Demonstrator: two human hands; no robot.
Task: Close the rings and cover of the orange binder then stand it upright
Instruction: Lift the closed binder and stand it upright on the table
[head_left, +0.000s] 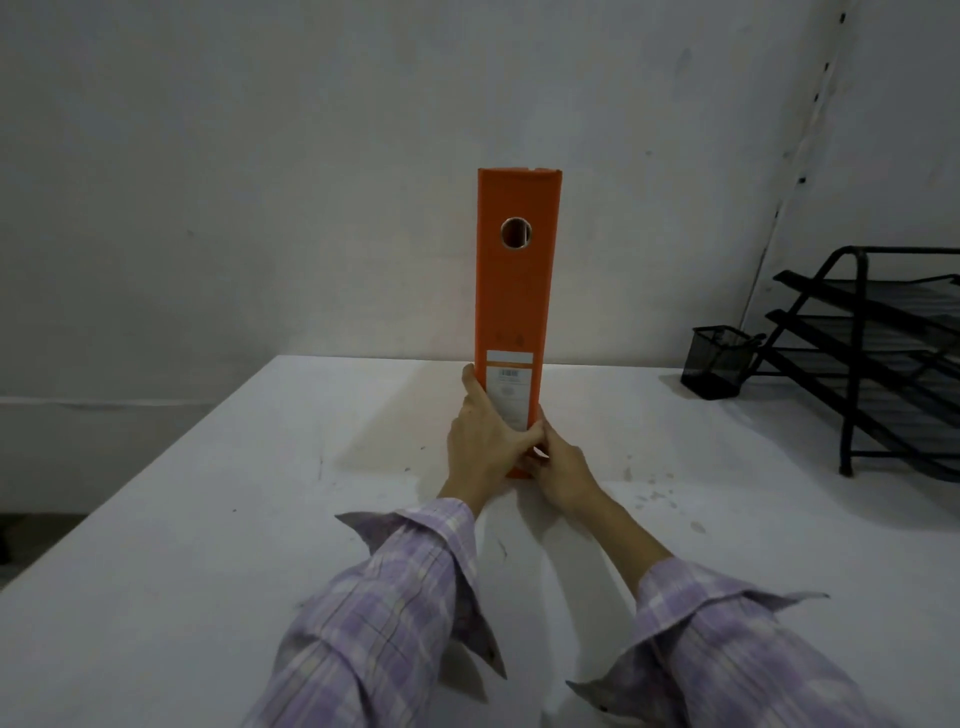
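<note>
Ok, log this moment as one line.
orange binder: upright on table, cover closed | left hand: holding base | right hand: holding base | rings: hidden

Dim, soft focus, dark corners, wide-angle edge bending.

White table (208, 519) against plain grey wall (260, 156); black mesh tray rack (883, 353) right; dim light.

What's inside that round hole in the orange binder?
Through the round hole in the orange binder only a pale inner edge and darkness show. The closed cover hides any rings or papers. Both hands, left hand and right hand, hold its base.
</note>
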